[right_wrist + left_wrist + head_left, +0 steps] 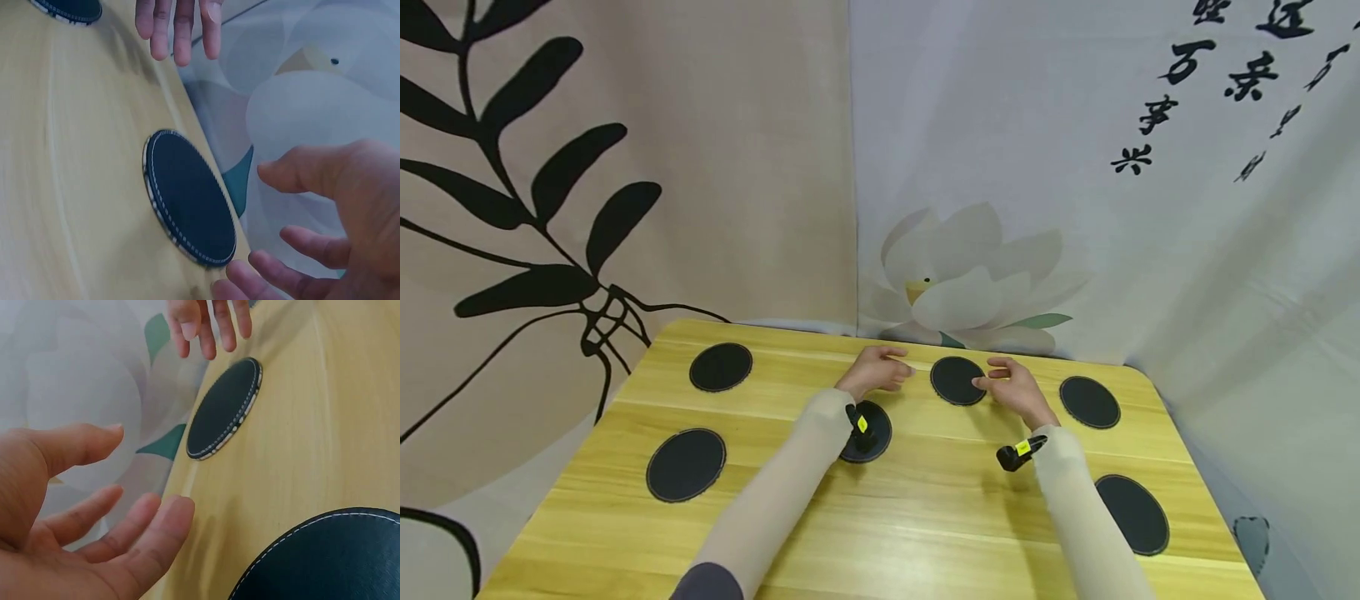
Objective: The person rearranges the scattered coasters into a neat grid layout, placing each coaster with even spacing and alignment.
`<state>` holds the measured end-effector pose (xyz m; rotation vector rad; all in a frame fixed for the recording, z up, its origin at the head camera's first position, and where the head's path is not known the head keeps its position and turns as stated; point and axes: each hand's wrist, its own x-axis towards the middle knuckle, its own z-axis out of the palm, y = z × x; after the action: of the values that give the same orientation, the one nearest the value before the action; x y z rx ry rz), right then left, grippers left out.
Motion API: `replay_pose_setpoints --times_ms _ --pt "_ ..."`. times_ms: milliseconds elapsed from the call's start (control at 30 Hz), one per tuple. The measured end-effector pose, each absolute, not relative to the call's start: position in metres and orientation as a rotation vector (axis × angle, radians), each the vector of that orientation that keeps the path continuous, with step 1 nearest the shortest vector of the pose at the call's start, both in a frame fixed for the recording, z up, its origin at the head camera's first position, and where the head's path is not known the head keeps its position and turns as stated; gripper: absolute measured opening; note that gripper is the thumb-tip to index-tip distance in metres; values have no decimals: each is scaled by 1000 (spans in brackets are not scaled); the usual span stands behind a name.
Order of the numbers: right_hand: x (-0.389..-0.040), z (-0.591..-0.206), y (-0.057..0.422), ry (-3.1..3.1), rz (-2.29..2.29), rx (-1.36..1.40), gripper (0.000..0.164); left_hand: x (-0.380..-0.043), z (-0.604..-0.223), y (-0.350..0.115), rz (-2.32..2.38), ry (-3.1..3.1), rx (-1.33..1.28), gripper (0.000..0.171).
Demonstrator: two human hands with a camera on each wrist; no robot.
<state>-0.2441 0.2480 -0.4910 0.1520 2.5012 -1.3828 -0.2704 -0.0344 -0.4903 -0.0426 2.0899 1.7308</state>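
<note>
Between the two hands, near the table's back edge, lies a round black coaster (957, 381) with pale stitching round its rim. My left hand (877, 369) hovers to its left, fingers loosely bent and holding nothing. On the other side, my right hand (1013, 388) is held above the table beside the same coaster, its fingertips overlapping the coaster's edge in the head view. The right wrist view shows a gap between thumb and fingers, with the coaster (190, 199) just past them. Below the left wrist sits another black coaster (874, 431), partly covered by the sleeve and wrist camera.
More black coasters lie on the wooden table (925, 533): two at the left, a back one (721, 367) and a front one (686, 465), and two at the right, a back one (1090, 402) and a front one (1133, 514). A printed curtain (760, 167) hangs behind the table.
</note>
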Motion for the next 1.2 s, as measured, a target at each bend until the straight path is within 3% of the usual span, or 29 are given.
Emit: replay_pose_setpoints --times_ms 567,1200 --pt "-264 -505 252 2387 -1465 286 65 -290 -504 12 1651 2073 -125 60" --pt "-272 -514 242 2574 -1263 290 46 -296 -509 35 1506 2233 -108 53"
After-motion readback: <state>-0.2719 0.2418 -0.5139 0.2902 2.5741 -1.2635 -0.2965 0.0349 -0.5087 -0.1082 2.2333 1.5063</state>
